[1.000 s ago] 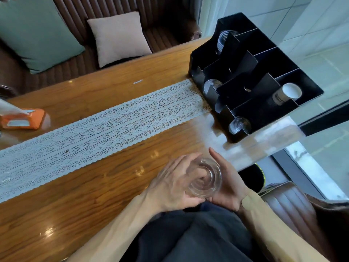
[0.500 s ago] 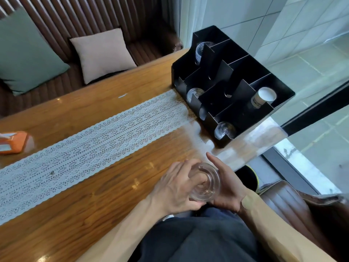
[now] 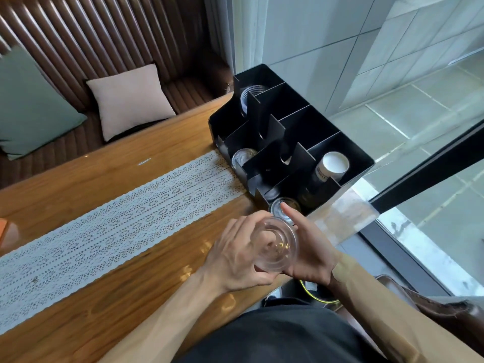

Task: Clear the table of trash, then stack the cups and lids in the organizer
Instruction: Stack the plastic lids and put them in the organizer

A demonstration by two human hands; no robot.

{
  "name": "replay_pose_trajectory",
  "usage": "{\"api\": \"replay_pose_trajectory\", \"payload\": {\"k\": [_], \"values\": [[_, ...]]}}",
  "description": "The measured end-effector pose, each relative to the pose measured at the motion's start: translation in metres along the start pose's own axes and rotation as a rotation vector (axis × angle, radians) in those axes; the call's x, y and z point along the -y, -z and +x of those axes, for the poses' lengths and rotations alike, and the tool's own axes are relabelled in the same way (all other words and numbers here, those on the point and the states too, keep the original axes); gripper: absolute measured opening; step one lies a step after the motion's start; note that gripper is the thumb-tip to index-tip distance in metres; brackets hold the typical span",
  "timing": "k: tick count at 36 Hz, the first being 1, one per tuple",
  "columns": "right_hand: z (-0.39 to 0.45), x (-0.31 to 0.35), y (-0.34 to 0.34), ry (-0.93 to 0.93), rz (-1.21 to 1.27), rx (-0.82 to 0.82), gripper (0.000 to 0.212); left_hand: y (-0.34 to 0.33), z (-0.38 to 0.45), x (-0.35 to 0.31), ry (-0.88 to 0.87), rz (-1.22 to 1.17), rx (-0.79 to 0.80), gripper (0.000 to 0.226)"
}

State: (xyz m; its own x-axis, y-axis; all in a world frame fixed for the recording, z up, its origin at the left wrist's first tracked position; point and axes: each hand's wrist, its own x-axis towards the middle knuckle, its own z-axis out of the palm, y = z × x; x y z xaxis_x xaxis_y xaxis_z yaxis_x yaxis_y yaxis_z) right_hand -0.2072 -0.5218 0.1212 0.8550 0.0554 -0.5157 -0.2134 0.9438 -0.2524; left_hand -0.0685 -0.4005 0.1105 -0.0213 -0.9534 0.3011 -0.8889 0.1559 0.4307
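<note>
I hold a clear plastic lid (image 3: 277, 243) between both hands just above the table's near right edge. My left hand (image 3: 235, 255) grips its left rim and my right hand (image 3: 311, 250) cups its right side, index finger pointing up. Just beyond stands the black divided organizer (image 3: 348, 150). Its compartments hold a white paper cup (image 3: 332, 166) lying tilted at the right, clear lids (image 3: 284, 209) at the near corner, more clear lids (image 3: 239, 158) at the left, and a stack of clear cups (image 3: 247, 99) at the far end.
A white lace runner (image 3: 117, 226) crosses the wooden table (image 3: 104, 310). An orange object (image 3: 5, 229) shows at the left edge. Behind the table is a brown bench with a beige cushion (image 3: 131, 100) and a green cushion (image 3: 31, 106). A window lies at right.
Both hands have lifted the clear lid up and forward, closer to the organizer's near corner. The view has shifted so the organizer sits nearer the centre.
</note>
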Motion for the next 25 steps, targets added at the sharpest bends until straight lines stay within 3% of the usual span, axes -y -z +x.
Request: {"api": "replay_pose_trajectory", "payload": {"k": [4, 9, 13, 18, 21, 25], "values": [[-0.01, 0.022, 0.003, 0.084, -0.127, -0.027, 0.062, -0.006, 0.021, 0.001, 0.096, -0.085, -0.076, 0.062], [-0.026, 0.048, -0.004, 0.214, -0.511, -0.354, 0.06, -0.01, 0.039, 0.01, 0.286, -0.196, -0.12, 0.058], [-0.051, 0.071, -0.002, 0.623, -1.22, -0.601, 0.024, -0.015, 0.052, 0.022, 0.388, -0.215, -0.081, 0.056], [-0.061, 0.115, 0.014, 1.061, -1.782, -0.859, 0.03, -0.023, 0.07, 0.032, 0.346, -0.097, -0.007, 0.057], [-0.054, 0.142, 0.03, 1.017, -2.031, -0.857, 0.046, -0.029, 0.082, 0.035, 0.288, 0.011, 0.084, 0.058], [-0.039, 0.162, 0.045, 0.671, -2.198, -0.844, 0.062, -0.035, 0.099, 0.04, 0.197, 0.132, 0.215, 0.06]]}}
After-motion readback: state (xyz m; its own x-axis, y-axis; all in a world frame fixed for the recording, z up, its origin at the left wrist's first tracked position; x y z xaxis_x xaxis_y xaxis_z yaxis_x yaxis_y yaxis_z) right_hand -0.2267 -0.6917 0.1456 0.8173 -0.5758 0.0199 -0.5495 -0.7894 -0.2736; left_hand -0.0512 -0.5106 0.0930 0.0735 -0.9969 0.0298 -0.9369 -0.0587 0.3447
